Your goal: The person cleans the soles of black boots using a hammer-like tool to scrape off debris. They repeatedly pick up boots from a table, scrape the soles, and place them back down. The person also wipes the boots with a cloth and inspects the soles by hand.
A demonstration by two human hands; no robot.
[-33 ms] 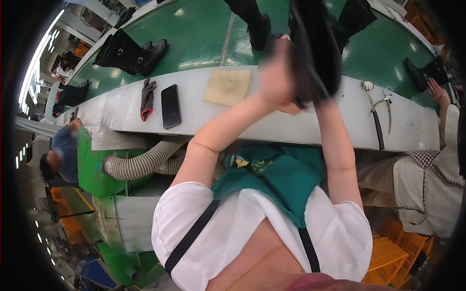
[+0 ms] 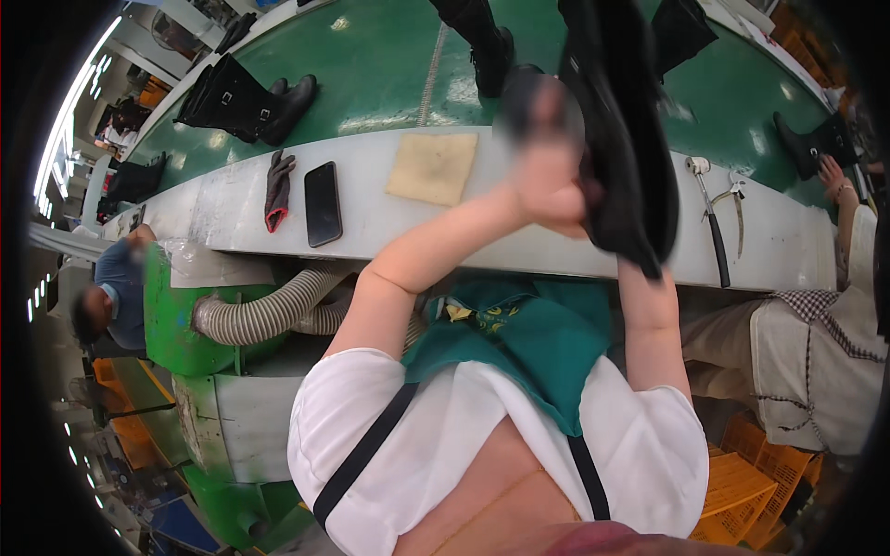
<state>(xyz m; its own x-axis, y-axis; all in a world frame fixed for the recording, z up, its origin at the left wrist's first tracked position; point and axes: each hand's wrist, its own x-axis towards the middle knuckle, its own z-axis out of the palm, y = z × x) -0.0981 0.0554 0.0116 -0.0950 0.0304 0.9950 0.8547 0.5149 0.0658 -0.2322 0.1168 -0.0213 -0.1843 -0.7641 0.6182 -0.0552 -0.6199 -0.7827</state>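
Note:
A tall black boot [image 2: 635, 176], blurred by motion, is held up above the white table edge, right of the middle. My right forearm [image 2: 649, 301] runs up behind the boot; its hand is hidden there, with the boot resting on it. Close against the boot's left side is my left hand [image 2: 550, 181], raised and partly closed. A dark blurred thing [image 2: 530, 109] is at its fingers, too smeared to name.
On the white table [image 2: 371, 208] lie a dark glove [image 2: 278, 190], a phone [image 2: 323, 204], a yellowish cloth [image 2: 432, 169], a hammer [image 2: 712, 222] and pincers [image 2: 737, 190]. More black boots [image 2: 246, 99] stand on the green surface. A co-worker's hand [image 2: 832, 173] touches a boot at right.
The boot has swung down and to the right, and now covers more of my right forearm. My left hand has shifted slightly right and down.

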